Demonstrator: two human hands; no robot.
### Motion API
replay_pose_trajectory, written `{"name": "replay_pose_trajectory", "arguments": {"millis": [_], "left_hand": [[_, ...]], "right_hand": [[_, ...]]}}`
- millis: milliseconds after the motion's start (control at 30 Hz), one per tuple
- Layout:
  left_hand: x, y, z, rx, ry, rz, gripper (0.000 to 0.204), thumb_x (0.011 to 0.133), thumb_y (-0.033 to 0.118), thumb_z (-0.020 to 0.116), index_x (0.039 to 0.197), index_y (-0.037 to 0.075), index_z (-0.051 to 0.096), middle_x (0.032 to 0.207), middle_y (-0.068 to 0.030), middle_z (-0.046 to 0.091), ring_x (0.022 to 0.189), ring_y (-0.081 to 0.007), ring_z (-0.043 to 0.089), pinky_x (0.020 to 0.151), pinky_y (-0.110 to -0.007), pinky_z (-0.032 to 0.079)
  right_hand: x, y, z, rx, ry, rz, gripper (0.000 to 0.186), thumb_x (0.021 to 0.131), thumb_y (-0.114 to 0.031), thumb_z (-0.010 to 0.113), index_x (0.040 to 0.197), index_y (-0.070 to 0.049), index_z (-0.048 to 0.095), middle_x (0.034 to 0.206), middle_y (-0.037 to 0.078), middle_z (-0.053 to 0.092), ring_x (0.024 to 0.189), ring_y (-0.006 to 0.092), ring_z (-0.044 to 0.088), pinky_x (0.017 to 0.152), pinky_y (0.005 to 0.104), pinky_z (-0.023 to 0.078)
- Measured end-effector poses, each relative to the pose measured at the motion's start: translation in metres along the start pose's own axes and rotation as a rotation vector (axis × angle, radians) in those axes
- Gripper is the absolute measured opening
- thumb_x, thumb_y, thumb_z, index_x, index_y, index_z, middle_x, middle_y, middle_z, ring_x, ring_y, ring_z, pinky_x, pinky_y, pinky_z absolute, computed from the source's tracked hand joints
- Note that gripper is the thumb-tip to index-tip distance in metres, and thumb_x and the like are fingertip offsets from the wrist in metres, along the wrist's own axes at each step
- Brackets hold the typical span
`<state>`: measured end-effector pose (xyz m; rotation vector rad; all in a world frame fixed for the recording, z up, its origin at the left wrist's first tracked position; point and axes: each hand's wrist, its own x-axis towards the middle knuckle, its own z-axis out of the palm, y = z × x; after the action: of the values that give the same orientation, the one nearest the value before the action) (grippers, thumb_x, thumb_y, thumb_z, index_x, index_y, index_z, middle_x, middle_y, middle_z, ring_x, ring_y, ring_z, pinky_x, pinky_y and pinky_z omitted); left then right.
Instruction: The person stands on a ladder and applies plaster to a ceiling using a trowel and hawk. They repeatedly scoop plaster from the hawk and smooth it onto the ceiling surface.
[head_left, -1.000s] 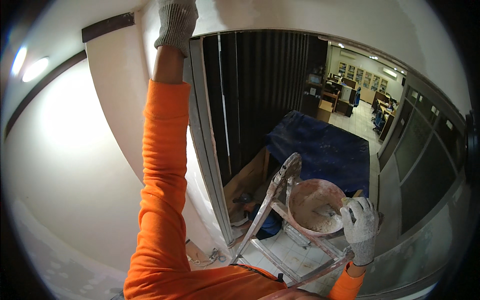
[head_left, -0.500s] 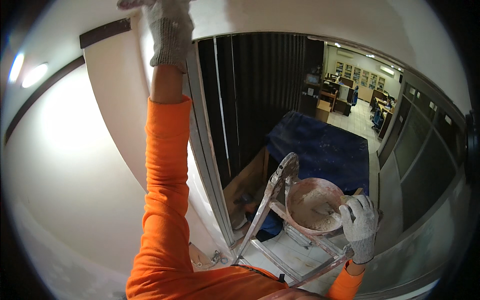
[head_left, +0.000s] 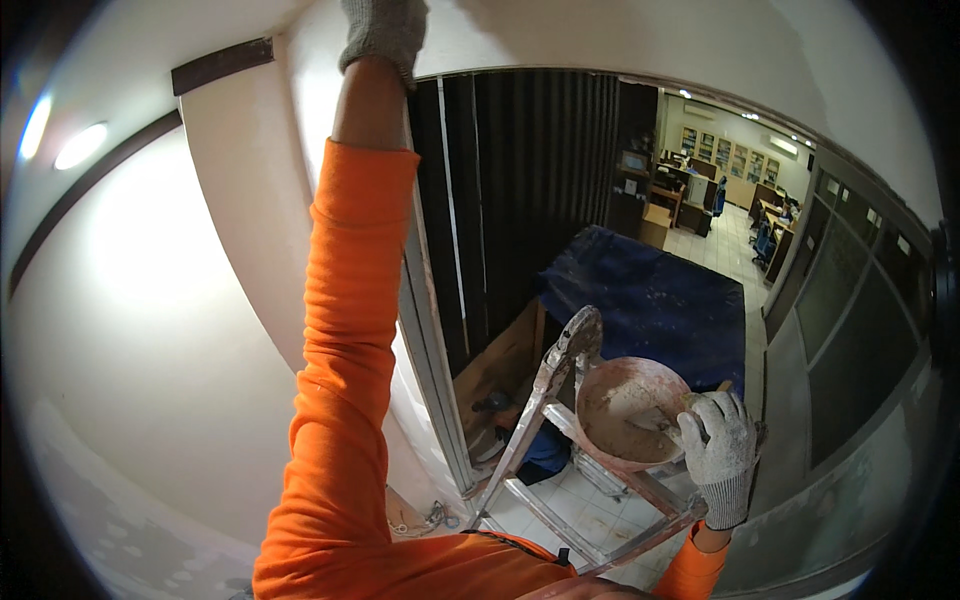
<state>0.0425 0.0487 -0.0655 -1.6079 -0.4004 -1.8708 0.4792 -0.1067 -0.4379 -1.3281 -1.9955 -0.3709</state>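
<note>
Left hand (head_left: pixel 385 35), knit grey glove, is up at the top edge by the pale wall (head_left: pixel 340 110); fingers out of view, can't tell wide or narrow, or if holding anything. Right hand (head_left: pixel 718 445), powdery glove, low at the bucket's right side, fingers bent in; looks like a steadying hold, but can't tell whether they close on the rim or the ladder behind. Bucket (head_left: pixel 655 372) is right of centre at the ladder top, mouth up, presumably so the paste (head_left: pixel 620 425) stays within arm's reach. Bucket round, pinkish, crusted inside; paste beige, lumpy, with a pale flat tool (head_left: pixel 655 418) part-sunk in it. Ladder (head_left: pixel 515 445) hard, bare-metal look, splattered; rails splay to straddle the floor. Far side: dark blue sheet (head_left: pixel 650 300), creased, specked, probably draped as cover. Crouched person (head_left: pixel 545 450) low, left of the bucket. Orange sleeve (head_left: pixel 350 300) soft, bunched in folds.
</note>
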Motion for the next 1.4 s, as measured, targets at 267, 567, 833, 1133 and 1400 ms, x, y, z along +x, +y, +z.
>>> {"name": "replay_pose_trajectory", "arguments": {"millis": [267, 567, 833, 1133, 1400], "left_hand": [[-0.03, 0.046, 0.011, 0.404, 0.039, 0.397, 0.022, 0.106, 0.018, 0.05, 0.112, 0.003, 0.064, 0.108, -0.0104, 0.067, 0.104, -0.0208, 0.062, 0.095, -0.035, 0.05], [-0.011, -0.092, -0.064, -0.686, 0.187, -0.234, 0.024, 0.1, 0.03, 0.062, 0.101, 0.006, 0.065, 0.097, -0.0062, 0.065, 0.091, -0.0196, 0.063, 0.085, -0.036, 0.052], [-0.004, -0.016, -0.009, -0.824, 0.112, -0.259, 0.016, 0.098, 0.018, 0.062, 0.111, 0.008, 0.06, 0.103, -0.0032, 0.061, 0.095, -0.0159, 0.059, 0.088, -0.032, 0.049], [-0.041, 0.003, -0.024, -0.613, 0.142, -0.06, 0.032, 0.105, 0.032, 0.054, 0.115, 0.004, 0.067, 0.108, -0.0044, 0.064, 0.096, -0.0174, 0.059, 0.09, -0.033, 0.05], [-0.021, -0.104, -0.103, 0.869, -0.09, -0.004, 0.021, 0.092, 0.02, 0.071, 0.107, 0.006, 0.075, 0.119, -0.0208, 0.071, 0.106, -0.0383, 0.067, 0.093, -0.048, 0.05]], "right_hand": [[-0.003, 0.002, -0.002, -0.03, 0.001, 0.027, 0.02, 0.09, -0.025, 0.071, 0.096, -0.007, 0.066, 0.101, 0.011, 0.065, 0.098, 0.0344, 0.063, 0.085, 0.0483, 0.049], [0.001, -0.003, -0.003, 0.025, -0.018, 0.012, 0.021, 0.09, -0.025, 0.07, 0.1, -0.006, 0.069, 0.101, 0.011, 0.066, 0.097, 0.0326, 0.063, 0.085, 0.0477, 0.05], [0.003, -0.004, -0.002, 0.031, 0.027, -0.025, 0.02, 0.09, -0.021, 0.07, 0.099, -0.003, 0.068, 0.1, 0.015, 0.066, 0.096, 0.0365, 0.063, 0.084, 0.0491, 0.05], [-0.004, 0.006, 0.003, 0.03, 0.032, -0.001, 0.019, 0.089, -0.023, 0.071, 0.099, -0.007, 0.069, 0.101, 0.01, 0.066, 0.097, 0.0324, 0.063, 0.084, 0.0472, 0.05], [-0.002, 0.0, -0.002, 0.05, 0.01, -0.008, 0.021, 0.087, -0.021, 0.072, 0.105, -0.01, 0.071, 0.101, 0.008, 0.066, 0.096, 0.0309, 0.063, 0.083, 0.0459, 0.05]]}}
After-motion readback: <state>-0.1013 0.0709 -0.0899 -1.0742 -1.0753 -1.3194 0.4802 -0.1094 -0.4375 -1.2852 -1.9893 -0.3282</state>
